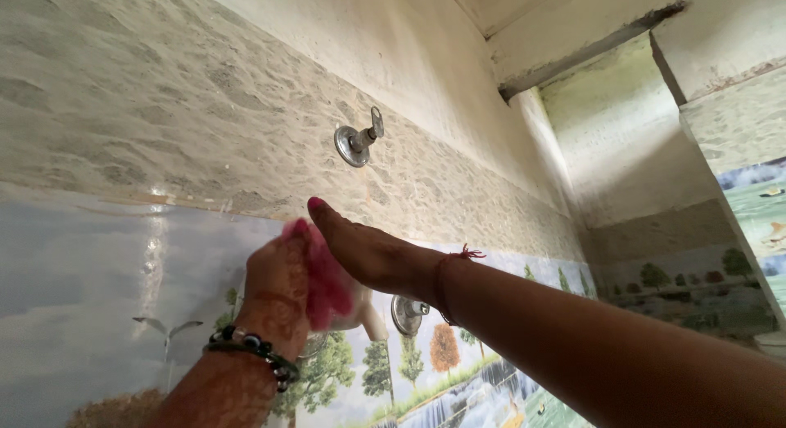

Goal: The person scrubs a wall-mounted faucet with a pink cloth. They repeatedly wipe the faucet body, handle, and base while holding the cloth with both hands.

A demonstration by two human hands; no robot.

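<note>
So we're up close to a bathroom wall [123, 92], and it's mostly wall: a rough stone-pattern band up top, then glossy picture tiles [74, 313] below with sky, a bird, trees and a waterfall scene. Off to the right a corner runs back into a recess with a ledge [589, 51] above it.

Our right arm comes in from the lower right, and the right hand [368, 252] is stretched out flat, fingers pressed together, laid across the pink cloth [326, 285]. There's a red thread [458, 254] tied at that wrist.

Our left hand [274, 285] comes up from the bottom, closed around the same pink cloth, holding it against the tiles right where a pale pipe-like fitting [372, 317] sticks out. A dark beaded bracelet [254, 350] sits on that wrist.

Smaller bits: a metal tap valve [358, 140] on the stone band above our hands, and a second metal valve [407, 313] just beside the right wrist, partly hidden.
</note>
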